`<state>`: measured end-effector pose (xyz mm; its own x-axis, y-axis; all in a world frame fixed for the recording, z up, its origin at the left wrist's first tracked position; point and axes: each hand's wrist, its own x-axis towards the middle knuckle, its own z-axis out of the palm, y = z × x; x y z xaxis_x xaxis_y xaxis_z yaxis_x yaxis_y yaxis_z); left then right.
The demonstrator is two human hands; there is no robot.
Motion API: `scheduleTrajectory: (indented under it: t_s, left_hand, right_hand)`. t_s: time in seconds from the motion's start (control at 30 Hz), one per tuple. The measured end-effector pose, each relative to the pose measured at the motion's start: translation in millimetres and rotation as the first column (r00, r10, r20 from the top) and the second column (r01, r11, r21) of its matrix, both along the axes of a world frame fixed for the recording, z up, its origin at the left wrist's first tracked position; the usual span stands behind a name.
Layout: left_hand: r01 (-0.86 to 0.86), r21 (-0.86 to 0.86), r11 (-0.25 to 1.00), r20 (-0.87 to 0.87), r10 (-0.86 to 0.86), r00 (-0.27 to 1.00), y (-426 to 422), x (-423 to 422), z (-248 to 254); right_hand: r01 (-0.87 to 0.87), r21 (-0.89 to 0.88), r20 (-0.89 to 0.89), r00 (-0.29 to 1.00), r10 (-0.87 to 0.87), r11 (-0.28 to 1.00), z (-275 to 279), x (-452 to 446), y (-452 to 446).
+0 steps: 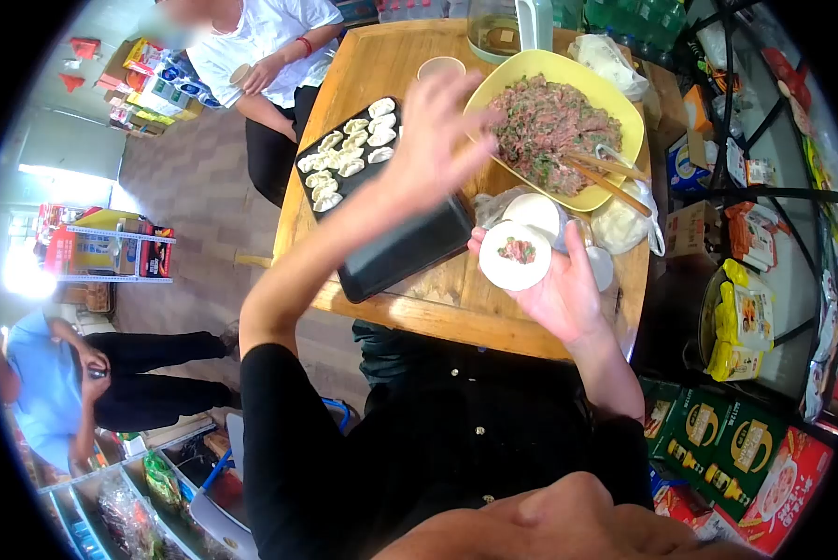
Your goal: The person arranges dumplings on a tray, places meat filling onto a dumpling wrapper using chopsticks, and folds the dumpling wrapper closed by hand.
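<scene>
A round white dumpling wrapper (510, 276) rests in my right hand (566, 297), palm up with the fingers under it. A small lump of meat filling (517, 250) sits at its middle. My left hand (437, 140), blurred by motion, is raised with its fingers apart, near the yellow bowl (630, 107). Meat and chopped greens (554, 121) fill that bowl, and wooden chopsticks (615, 191) lean over its near rim. Beyond my right hand is a pile of wrappers (535, 212). Several folded dumplings (328, 161) lie on a black tray (409, 250), partly hidden by my left arm.
On the wooden table (391, 45) stand a paper cup (440, 67) and a clear jug (493, 28). Plastic bags (610, 65) lie beside the bowl. A seated person (269, 56) is at the far left; another person (50, 373) stands left. Shelves and boxes (718, 439) line the right.
</scene>
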<state>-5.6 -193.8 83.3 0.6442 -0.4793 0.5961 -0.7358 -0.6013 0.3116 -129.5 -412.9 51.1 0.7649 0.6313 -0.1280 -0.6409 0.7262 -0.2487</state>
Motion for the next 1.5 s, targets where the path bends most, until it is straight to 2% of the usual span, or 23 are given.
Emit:
scheduleTrajectory:
  t_s: [0.03,0.1,0.23,0.33,0.43,0.5,0.57,0.6,0.63,0.7,0.73,0.83,0.93,1.07,1.13,1.17,1.4,1.5]
  left_hand:
    - [0.068,-0.016,0.998,-0.017,-0.068,0.998,-7,-30,4]
    - [0.107,0.056,0.993,-0.071,-0.103,0.992,-18,-83,12]
    - [0.144,0.161,0.976,-0.114,-0.127,0.985,-26,-131,4]
    - [0.104,0.239,0.966,-0.022,-0.101,0.995,-26,-143,-2]
    - [0.13,0.271,0.954,-0.007,-0.133,0.991,-21,-151,-3]
    - [0.131,0.28,0.951,0.015,-0.141,0.99,-14,-159,-3]
    - [0.233,0.304,0.924,0.071,-0.266,0.961,-3,-165,-9]
    - [0.257,0.212,0.943,0.082,-0.279,0.957,-2,-172,-2]
    - [0.256,0.213,0.943,0.085,-0.279,0.957,1,-173,-6]
    - [0.116,0.28,0.953,0.329,-0.208,0.921,7,-176,-17]
    - [0.05,0.277,0.96,0.385,-0.159,0.909,7,-177,-18]
    - [0.045,0.266,0.963,0.468,-0.169,0.867,11,-173,-17]
    - [0.098,0.29,0.952,0.45,-0.226,0.864,13,-174,-14]
    - [0.15,0.362,0.92,0.441,-0.311,0.842,13,-179,-3]
    - [0.148,0.375,0.915,0.457,-0.322,0.829,13,-182,4]
    - [0.147,0.388,0.91,0.471,-0.333,0.817,13,-183,5]
    - [0.119,0.264,0.957,0.579,-0.256,0.774,7,-186,5]
    - [0.153,0.161,0.975,0.514,-0.215,0.831,3,-191,1]
  right_hand:
    - [0.0,0.0,0.011,1.0,0.0,1.0,1,-2,1]
    - [0.086,0.0,-0.057,0.995,-0.086,0.996,3,-7,4]
    - [0.016,-0.043,0.026,1.0,-0.015,0.999,4,-17,4]
    - [0.022,-0.079,0.006,1.0,-0.022,0.997,9,-24,8]
    - [0.004,-0.016,0.027,1.0,-0.003,1.0,8,-29,8]
    - [0.035,-0.046,0.015,0.999,-0.034,0.998,14,-30,11]
    - [0.067,-0.074,0.005,0.998,-0.067,0.995,21,-32,12]
    - [0.038,-0.075,0.046,0.998,-0.034,0.996,24,-32,11]
    - [0.007,-0.078,0.086,0.996,-0.001,0.997,25,-33,10]
    - [-0.02,-0.033,0.069,0.997,0.022,0.999,24,-33,12]
    - [-0.047,0.011,0.051,0.998,0.047,0.999,24,-33,13]
    - [-0.092,0.015,0.009,0.996,0.092,0.996,25,-36,16]
    - [-0.114,-0.059,-0.019,0.993,0.113,0.992,25,-41,18]
    - [-0.135,-0.057,0.032,0.99,0.137,0.989,33,-48,19]
    - [-0.156,0.056,0.011,0.988,0.155,0.986,29,-50,18]
    - [-0.157,0.054,0.012,0.988,0.156,0.986,30,-51,18]
    - [-0.137,-0.023,0.029,0.99,0.137,0.99,37,-59,23]
    - [-0.119,-0.108,0.084,0.988,0.129,0.987,35,-63,24]
